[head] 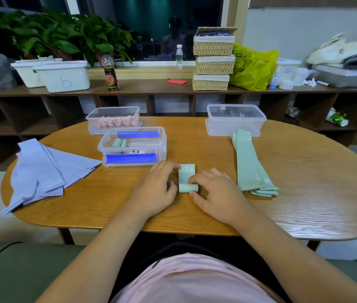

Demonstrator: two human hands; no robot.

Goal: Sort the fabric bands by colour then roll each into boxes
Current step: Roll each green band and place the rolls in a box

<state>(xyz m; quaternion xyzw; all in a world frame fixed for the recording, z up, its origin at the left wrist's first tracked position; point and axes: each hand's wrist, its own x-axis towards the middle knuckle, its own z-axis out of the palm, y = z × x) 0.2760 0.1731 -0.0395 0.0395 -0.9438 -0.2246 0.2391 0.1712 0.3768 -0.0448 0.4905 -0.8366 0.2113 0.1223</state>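
A mint-green fabric band marked "30 LB" lies flat in the middle of the wooden table, its near end wound into a small roll. My left hand and my right hand pinch that roll from either side. A clear box with blue clips just beyond holds two green rolls. Further back, another clear box holds pink rolls, and a third clear box stands at the back right. A stack of green bands lies to the right, and a pile of lilac bands to the left.
Behind the table runs a brown shelf with white bins, a dark bottle, stacked wicker baskets, a yellow-green bag and potted plants. A green sofa edge is at the bottom.
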